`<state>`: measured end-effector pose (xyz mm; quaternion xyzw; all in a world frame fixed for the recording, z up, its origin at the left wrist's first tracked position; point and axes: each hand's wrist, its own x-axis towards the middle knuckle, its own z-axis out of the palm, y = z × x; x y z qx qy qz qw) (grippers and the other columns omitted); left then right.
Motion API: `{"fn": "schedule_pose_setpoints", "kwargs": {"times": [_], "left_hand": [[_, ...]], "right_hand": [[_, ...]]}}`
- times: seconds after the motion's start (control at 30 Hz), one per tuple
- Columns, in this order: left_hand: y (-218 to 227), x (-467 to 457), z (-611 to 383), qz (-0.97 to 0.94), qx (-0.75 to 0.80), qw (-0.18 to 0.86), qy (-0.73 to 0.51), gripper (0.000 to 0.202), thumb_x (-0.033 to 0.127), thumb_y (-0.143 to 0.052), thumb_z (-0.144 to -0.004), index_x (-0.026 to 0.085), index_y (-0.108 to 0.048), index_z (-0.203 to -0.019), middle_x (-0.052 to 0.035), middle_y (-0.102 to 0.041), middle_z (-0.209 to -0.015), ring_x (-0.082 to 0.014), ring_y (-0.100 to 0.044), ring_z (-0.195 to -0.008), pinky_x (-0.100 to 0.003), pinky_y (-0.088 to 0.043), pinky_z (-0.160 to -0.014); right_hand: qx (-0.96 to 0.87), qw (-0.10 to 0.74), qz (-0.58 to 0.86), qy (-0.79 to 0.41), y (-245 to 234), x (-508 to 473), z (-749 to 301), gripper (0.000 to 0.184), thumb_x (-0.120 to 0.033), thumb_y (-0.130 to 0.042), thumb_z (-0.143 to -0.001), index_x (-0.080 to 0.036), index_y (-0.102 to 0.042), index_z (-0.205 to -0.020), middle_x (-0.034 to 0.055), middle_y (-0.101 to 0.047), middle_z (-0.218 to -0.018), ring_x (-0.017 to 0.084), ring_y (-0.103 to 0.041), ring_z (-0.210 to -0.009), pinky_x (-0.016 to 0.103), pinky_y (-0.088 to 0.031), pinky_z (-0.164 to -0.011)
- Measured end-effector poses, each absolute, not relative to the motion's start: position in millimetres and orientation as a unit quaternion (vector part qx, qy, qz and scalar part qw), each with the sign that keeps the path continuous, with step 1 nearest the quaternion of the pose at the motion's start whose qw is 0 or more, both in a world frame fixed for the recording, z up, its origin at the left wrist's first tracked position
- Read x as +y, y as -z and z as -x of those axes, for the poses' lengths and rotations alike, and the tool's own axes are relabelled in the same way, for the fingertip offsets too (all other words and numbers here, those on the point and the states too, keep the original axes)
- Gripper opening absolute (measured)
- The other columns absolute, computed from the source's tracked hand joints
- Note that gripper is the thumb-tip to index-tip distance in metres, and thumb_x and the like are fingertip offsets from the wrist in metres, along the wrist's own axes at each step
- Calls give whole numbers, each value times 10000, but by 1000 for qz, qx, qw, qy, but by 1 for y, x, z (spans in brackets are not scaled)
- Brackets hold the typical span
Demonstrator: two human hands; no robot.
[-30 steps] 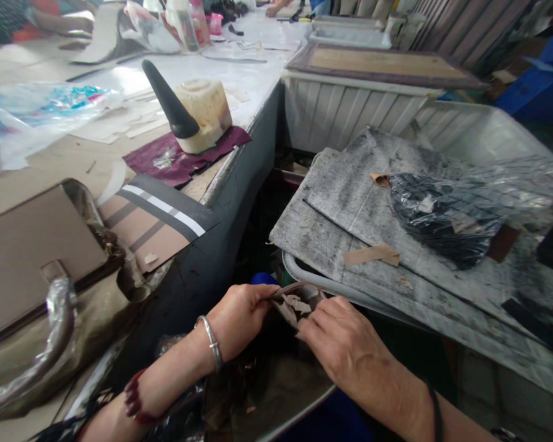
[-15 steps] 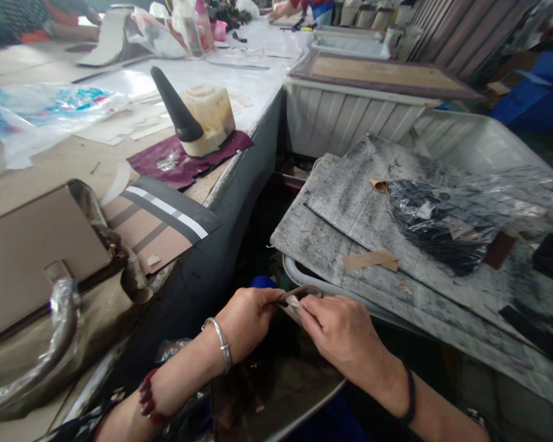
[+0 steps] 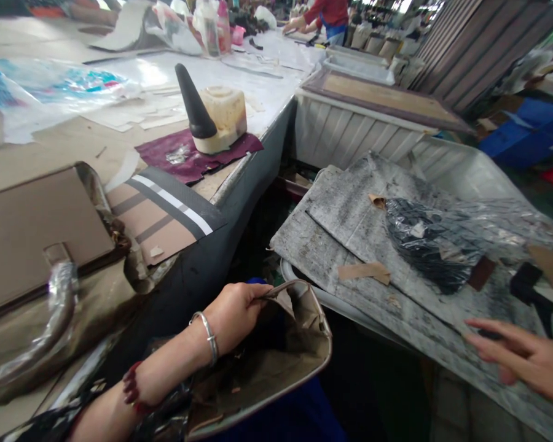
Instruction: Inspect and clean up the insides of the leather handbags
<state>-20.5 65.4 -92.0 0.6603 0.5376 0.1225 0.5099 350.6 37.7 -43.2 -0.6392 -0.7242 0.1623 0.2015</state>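
Note:
My left hand (image 3: 233, 313) pinches the upper rim of a brown bag (image 3: 320, 344), whose mouth gapes toward me. Its dark inside and a loose flap of pale lining (image 3: 286, 302) show below the rim. Away to the right, my right hand (image 3: 520, 356) is over the edge of a stained grey board (image 3: 350, 227), fingers stretched out. A small dark thing (image 3: 491, 334) lies at those fingers; whether they touch it I cannot tell. On the table at left lies another brown bag (image 3: 41, 233) with a plastic-wrapped handle (image 3: 62, 313).
A glue container (image 3: 221, 116) with a black handle stands on purple leather (image 3: 166, 153), near striped pieces (image 3: 166, 215). On the grey board lie a black plastic bundle (image 3: 433, 245) and a tan strip (image 3: 364, 271). White bins (image 3: 350, 126) stand behind. A person in red (image 3: 327, 15) works farther off.
My right hand has let go of the bag's rim and moved right, over the board. The bag's mouth has opened wider, with my left hand still on the rim. The view has shifted slightly.

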Motion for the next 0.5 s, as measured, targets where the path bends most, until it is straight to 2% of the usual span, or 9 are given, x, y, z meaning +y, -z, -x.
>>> {"fn": "schedule_pose_setpoints", "kwargs": {"times": [0.07, 0.1, 0.13, 0.2, 0.3, 0.5], "left_hand": [[90, 65, 16, -660, 540, 510, -113, 324, 205, -367, -798, 198, -646, -963, 28, -685, -801, -154, -608, -783, -177, -429, -668], [88, 65, 13, -663, 540, 507, -110, 323, 205, -366, -799, 193, -648, -956, 27, -685, -803, -153, -608, -782, -175, -428, -665], [87, 65, 10, -666, 540, 503, -106, 322, 202, -368, -798, 191, -648, -957, 26, -686, -814, -153, -609, -786, -175, -427, -670], [84, 63, 5, -671, 542, 497, -97, 328, 191, -369, -795, 193, -643, -976, 23, -685, -830, -154, -610, -792, -177, -426, -682], [83, 59, 2, -677, 546, 487, -87, 344, 170, -367, -793, 199, -631, -1012, 17, -684, -825, -153, -612, -791, -184, -425, -683], [87, 57, 4, -687, 551, 465, -93, 352, 142, -362, -780, 189, -635, -997, -6, -679, -824, -155, -606, -771, -201, -426, -685]], "right_hand": [[-713, 200, 641, -201, 45, 37, -324, 263, -491, -481, -772, -285, -642, -801, 10, -591, -486, 96, -469, -292, 213, -344, -297], [-712, 177, 642, -222, 44, 38, -302, 250, -467, -495, -770, -275, -637, -844, 10, -618, -556, 105, -519, -356, 209, -392, -353], [-712, 147, 637, -256, 43, 40, -277, 238, -425, -457, -806, -266, -628, -853, -6, -606, -555, 97, -510, -361, 207, -405, -387], [-733, 104, 586, -330, 43, 48, -225, 272, -343, -379, -864, -240, -613, -769, -31, -585, -529, 73, -475, -334, 193, -393, -405], [-768, 27, 555, -318, 55, 61, -170, 286, -267, -421, -849, -193, -580, -623, -23, -563, -487, 76, -465, -337, 192, -343, -398], [-770, 38, 569, -286, 84, 60, -154, 183, -292, -495, -815, -195, -570, -679, -25, -569, -507, 102, -529, -443, 194, -305, -424]]}}
